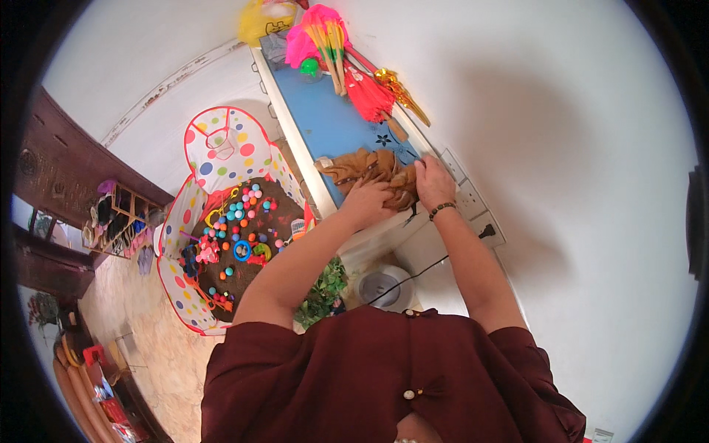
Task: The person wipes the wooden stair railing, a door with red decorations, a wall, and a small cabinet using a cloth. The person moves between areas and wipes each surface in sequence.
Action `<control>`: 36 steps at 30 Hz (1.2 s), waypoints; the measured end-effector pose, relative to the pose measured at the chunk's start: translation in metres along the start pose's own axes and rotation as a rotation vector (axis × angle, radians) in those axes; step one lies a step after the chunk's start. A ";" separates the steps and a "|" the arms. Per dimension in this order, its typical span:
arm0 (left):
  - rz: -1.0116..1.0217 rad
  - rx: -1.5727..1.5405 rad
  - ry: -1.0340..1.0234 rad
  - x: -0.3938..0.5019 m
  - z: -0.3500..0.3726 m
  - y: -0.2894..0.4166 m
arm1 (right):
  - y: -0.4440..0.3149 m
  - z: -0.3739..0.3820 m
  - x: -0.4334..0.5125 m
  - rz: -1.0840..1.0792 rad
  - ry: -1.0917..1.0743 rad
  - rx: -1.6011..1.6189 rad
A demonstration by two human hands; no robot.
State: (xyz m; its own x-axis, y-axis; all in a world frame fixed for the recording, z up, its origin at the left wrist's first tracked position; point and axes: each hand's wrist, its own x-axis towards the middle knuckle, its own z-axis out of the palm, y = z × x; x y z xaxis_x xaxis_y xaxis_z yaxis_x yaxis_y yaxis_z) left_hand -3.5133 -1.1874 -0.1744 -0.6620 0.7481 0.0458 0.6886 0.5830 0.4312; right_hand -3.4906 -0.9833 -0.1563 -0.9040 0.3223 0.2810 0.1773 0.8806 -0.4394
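Observation:
A crumpled brown cloth item (pixel 382 169) lies in a heap on the near end of a blue-topped white cabinet (pixel 332 124). On its near side rests my left hand (pixel 368 204), with the fingers among the folds. Whether those fingers grip the fabric cannot be made out. My right hand (pixel 436 185), a beaded bracelet at its wrist, is at the right edge of the heap, close to the wall. Its thumb and fingertips meet the cloth's edge, and the grip there is partly hidden. A small dark strap or cord end (pixel 412 213) hangs below the cloth.
Farther along the cabinet lie a red folded umbrella (pixel 368 94), yellow-green sticks (pixel 332 55) and a green-lidded container (pixel 310 69). Wall sockets (pixel 471 199) hold a black plug (pixel 487 231). A polka-dot play pen (pixel 183 221) with balls stands left, beside a leafy plant (pixel 327 290).

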 end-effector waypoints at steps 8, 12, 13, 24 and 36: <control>-0.127 -0.075 0.254 -0.106 -0.013 -0.029 | -0.002 -0.003 0.000 -0.007 -0.049 -0.012; -0.203 -0.151 0.527 -0.083 0.001 -0.053 | -0.002 -0.002 -0.001 -0.016 -0.047 0.039; -0.216 -0.154 0.577 -0.073 0.000 -0.066 | -0.003 -0.002 -0.001 -0.016 -0.039 0.041; -0.525 -0.284 0.759 0.035 -0.052 -0.214 | -0.014 -0.008 -0.001 0.043 -0.056 0.032; -0.721 -0.400 0.893 0.101 -0.074 -0.330 | -0.011 -0.004 0.000 0.087 -0.055 0.023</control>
State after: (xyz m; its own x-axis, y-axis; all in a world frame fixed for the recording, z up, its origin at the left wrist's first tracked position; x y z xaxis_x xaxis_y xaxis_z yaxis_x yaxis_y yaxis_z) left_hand -3.8291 -1.3273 -0.2453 -0.9347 -0.2813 0.2174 0.0425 0.5187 0.8539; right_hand -3.4906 -0.9920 -0.1477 -0.9057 0.3769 0.1941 0.2474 0.8417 -0.4800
